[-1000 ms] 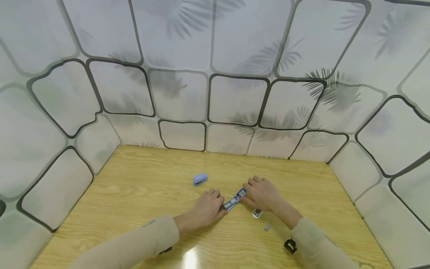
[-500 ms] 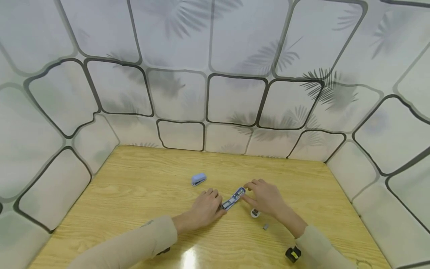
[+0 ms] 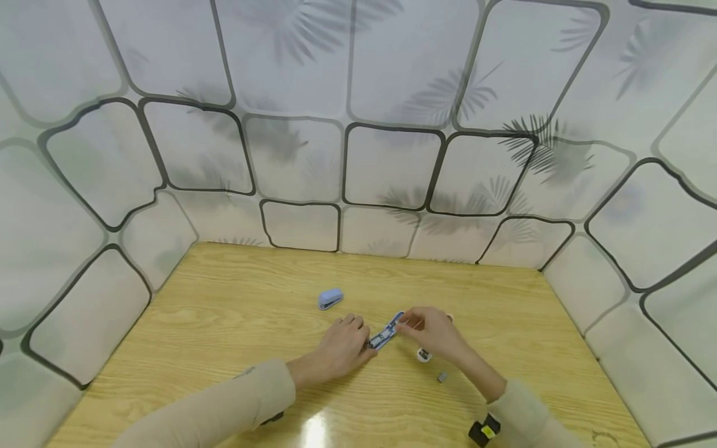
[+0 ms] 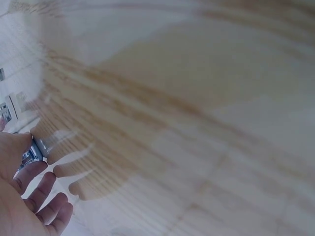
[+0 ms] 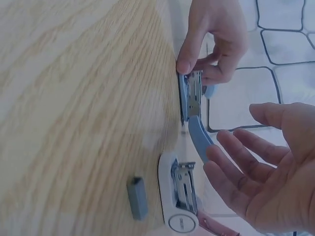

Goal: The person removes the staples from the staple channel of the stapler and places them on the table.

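My left hand (image 3: pixel 343 348) grips one end of a blue stapler (image 3: pixel 383 338), which lies opened out long on the table. In the right wrist view the left thumb presses the blue stapler (image 5: pixel 183 96) near its metal magazine (image 5: pixel 195 91). My right hand (image 3: pixel 434 333) is over the stapler's far end. Its fingers look loosely bent in the right wrist view, with fingertips by the blue lid (image 5: pixel 199 137) and the thumb apart. Whether they touch the lid is hard to tell. Left wrist view: the left hand (image 4: pixel 29 196) around the stapler's end (image 4: pixel 34 150).
A closed light-blue stapler (image 3: pixel 330 298) stands farther back on the wooden table (image 3: pixel 252 280). An opened white stapler (image 5: pixel 170 196) and a small grey block (image 5: pixel 137 197) lie near my right wrist. Something pinkish (image 5: pixel 216 226) shows beside the white stapler. Patterned cloth walls (image 3: pixel 302 224) surround the table.
My right hand first held the stapler's far end, then drew back slightly to the right, and now is over that end again. The left hand keeps its grip in place.
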The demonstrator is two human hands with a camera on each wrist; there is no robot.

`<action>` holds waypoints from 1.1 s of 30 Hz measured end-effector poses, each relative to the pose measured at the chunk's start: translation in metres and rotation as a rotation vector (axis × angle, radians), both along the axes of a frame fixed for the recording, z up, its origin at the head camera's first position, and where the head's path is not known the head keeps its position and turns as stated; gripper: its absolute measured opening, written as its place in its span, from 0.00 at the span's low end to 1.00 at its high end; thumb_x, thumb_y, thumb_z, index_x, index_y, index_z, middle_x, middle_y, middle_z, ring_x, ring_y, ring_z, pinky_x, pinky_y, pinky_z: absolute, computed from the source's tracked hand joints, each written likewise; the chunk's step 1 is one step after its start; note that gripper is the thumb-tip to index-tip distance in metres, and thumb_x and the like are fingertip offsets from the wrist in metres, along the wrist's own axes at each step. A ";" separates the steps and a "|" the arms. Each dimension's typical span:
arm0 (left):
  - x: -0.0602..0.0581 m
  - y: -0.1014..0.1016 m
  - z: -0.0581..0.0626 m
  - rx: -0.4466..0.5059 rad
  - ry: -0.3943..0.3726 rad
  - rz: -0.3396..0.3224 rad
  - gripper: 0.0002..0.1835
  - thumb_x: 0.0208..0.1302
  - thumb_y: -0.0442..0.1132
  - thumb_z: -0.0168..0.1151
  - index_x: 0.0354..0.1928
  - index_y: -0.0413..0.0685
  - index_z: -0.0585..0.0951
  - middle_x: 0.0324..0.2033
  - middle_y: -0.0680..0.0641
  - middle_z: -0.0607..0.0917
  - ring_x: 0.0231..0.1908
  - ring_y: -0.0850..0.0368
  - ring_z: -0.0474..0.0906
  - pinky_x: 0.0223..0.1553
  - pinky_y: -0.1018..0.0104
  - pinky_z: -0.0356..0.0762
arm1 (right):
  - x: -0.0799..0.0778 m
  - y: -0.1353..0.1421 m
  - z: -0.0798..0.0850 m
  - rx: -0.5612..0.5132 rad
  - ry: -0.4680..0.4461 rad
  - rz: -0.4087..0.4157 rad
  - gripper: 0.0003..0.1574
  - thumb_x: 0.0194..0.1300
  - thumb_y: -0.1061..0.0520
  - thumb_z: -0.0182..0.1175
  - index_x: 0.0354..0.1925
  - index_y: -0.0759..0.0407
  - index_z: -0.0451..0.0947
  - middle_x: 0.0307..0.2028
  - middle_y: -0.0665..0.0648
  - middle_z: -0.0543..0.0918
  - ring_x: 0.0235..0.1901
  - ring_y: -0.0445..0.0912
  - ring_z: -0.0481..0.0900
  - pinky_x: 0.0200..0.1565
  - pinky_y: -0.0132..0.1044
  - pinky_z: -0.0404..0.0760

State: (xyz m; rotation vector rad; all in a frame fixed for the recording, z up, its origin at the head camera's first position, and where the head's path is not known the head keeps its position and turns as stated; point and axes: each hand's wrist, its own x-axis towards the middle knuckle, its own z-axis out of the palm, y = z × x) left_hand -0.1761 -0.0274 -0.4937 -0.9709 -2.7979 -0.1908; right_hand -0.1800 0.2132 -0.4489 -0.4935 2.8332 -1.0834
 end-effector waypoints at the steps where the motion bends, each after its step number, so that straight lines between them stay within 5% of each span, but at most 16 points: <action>1: 0.000 0.000 0.000 0.000 0.000 0.000 0.18 0.69 0.59 0.69 0.35 0.53 0.82 0.34 0.54 0.81 0.36 0.60 0.72 0.40 0.66 0.76 | 0.000 0.000 -0.001 -0.034 -0.030 0.005 0.14 0.73 0.50 0.67 0.47 0.59 0.88 0.37 0.54 0.90 0.33 0.42 0.83 0.34 0.32 0.81; 6: 0.000 0.000 0.000 -0.001 0.000 0.000 0.18 0.69 0.58 0.69 0.34 0.53 0.81 0.33 0.54 0.80 0.36 0.61 0.71 0.39 0.67 0.74 | -0.002 -0.003 -0.005 -0.206 -0.188 0.027 0.18 0.75 0.52 0.65 0.48 0.67 0.86 0.37 0.66 0.90 0.32 0.55 0.88 0.31 0.37 0.87; 11: 0.000 0.000 0.000 -0.005 0.007 0.002 0.18 0.69 0.59 0.69 0.34 0.53 0.80 0.33 0.54 0.79 0.35 0.61 0.70 0.38 0.68 0.73 | -0.001 -0.011 -0.009 -0.281 -0.295 0.010 0.19 0.76 0.54 0.64 0.49 0.71 0.85 0.39 0.68 0.90 0.35 0.55 0.91 0.37 0.42 0.90; 19: 0.001 0.000 0.000 -0.019 0.002 0.006 0.18 0.70 0.59 0.68 0.34 0.53 0.80 0.34 0.54 0.80 0.37 0.60 0.72 0.39 0.66 0.75 | 0.000 -0.025 -0.015 -0.232 -0.290 -0.006 0.16 0.74 0.55 0.65 0.46 0.69 0.87 0.37 0.64 0.91 0.32 0.47 0.89 0.32 0.34 0.85; 33: 0.000 0.000 -0.001 -0.019 0.021 -0.002 0.18 0.70 0.59 0.68 0.34 0.53 0.80 0.35 0.55 0.81 0.36 0.61 0.72 0.38 0.69 0.74 | -0.004 -0.036 -0.021 -0.212 -0.331 -0.036 0.12 0.73 0.60 0.66 0.44 0.69 0.89 0.33 0.61 0.92 0.30 0.47 0.92 0.33 0.38 0.91</action>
